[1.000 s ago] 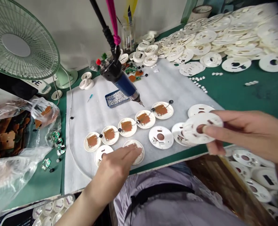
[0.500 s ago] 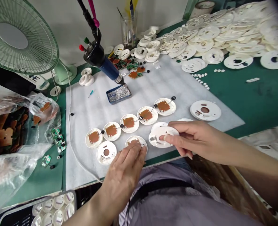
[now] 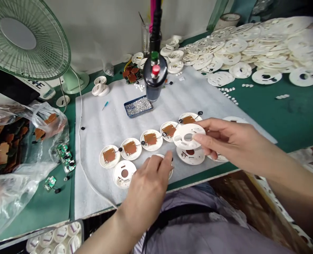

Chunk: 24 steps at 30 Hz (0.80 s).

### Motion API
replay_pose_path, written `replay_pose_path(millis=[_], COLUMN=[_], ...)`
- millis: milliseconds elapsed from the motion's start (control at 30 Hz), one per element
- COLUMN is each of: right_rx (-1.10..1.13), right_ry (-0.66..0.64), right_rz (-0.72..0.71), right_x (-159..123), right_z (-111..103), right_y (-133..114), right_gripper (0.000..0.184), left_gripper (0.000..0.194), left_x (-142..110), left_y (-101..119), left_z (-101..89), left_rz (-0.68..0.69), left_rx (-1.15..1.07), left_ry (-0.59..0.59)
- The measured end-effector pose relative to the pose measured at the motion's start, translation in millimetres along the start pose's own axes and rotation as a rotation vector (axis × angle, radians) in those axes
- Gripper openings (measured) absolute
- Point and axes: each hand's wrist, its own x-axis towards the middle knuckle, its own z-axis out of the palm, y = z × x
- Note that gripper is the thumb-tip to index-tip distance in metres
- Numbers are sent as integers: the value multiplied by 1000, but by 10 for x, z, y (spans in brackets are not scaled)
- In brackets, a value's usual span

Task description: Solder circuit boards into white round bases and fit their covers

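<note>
Head view, looking down at two bare hands above a white foam sheet (image 3: 220,106) on a green counter (image 3: 296,123). The right hand (image 3: 227,144) pinches a white plastic disc (image 3: 189,135) between thumb and fingers, holding it in the air. The left hand (image 3: 148,180) lies over a second disc (image 3: 169,171), which is almost hidden; whether it grips that disc or only touches it cannot be told. Below the right hand, a holed disc (image 3: 190,156) is partly covered. Beyond both hands runs a row of white discs bearing copper-coloured circuit boards (image 3: 150,139), the farthest partly blocked by the held disc. Farther off sits a blue tray of small silvery parts (image 3: 135,115).
</note>
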Motion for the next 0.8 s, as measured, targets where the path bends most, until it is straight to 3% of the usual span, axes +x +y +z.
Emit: replay_pose_path(millis=[133, 233, 400, 533, 667, 800], right_rx=[9, 1, 22, 29, 58, 105], right_ry=[-3, -23, -34, -17, -40, -82], right_rz=[15, 33, 32, 13, 38, 71], right_x=[-59, -120, -161, -200, -227, -221], right_z=[-61, -107, -152, -180, -191, -176], right_y=[55, 153, 254, 278, 329, 342], right_gripper=[67, 66, 65, 63, 66, 66], left_gripper=[24, 21, 40, 13, 25, 35], left_x=[139, 129, 207, 232, 125, 46], left_y=[-6, -32, 14, 5, -52, -56], left_z=[-32, -88, -73, -83, -141, -146], left_rz=[27, 126, 166, 106, 150, 257], left_rx=[55, 48, 206, 125, 30, 104], left_ry=[-110, -103, -110, -187, -105, -17])
